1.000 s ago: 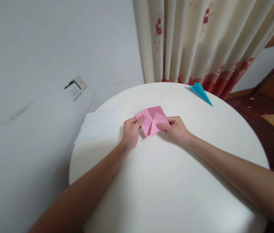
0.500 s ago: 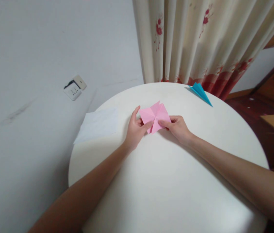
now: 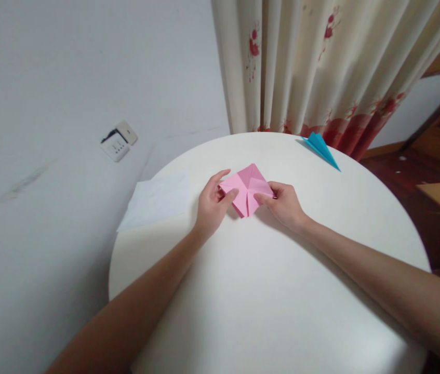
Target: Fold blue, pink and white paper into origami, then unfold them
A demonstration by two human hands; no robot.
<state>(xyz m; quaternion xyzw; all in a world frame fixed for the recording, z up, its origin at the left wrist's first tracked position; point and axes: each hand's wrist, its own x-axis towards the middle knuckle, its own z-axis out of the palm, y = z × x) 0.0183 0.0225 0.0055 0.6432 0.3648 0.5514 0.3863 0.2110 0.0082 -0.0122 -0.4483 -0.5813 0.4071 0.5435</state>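
A folded pink origami paper (image 3: 248, 186) is held between my two hands, just over the middle of the round white table. It lies nearly flat in a diamond shape, with creases meeting at its middle and a slit towards me. My left hand (image 3: 214, 205) pinches its left side, thumb on top and fingers partly hidden below. On the right edge, my right hand (image 3: 285, 203) grips the paper with the thumb on its upper face and the other fingers underneath.
Near the back right edge of the white table (image 3: 243, 291) lies a blue folded paper plane (image 3: 321, 150). White sheets (image 3: 157, 200) lie at the left edge, beside the wall with a socket (image 3: 115, 146). Behind the table hangs a flowered curtain (image 3: 293, 67).
The pink paper's flaps have come down from a raised, pinwheel-like shape into a flatter diamond. My left thumb has drawn back left from the middle; the right hand has barely moved.
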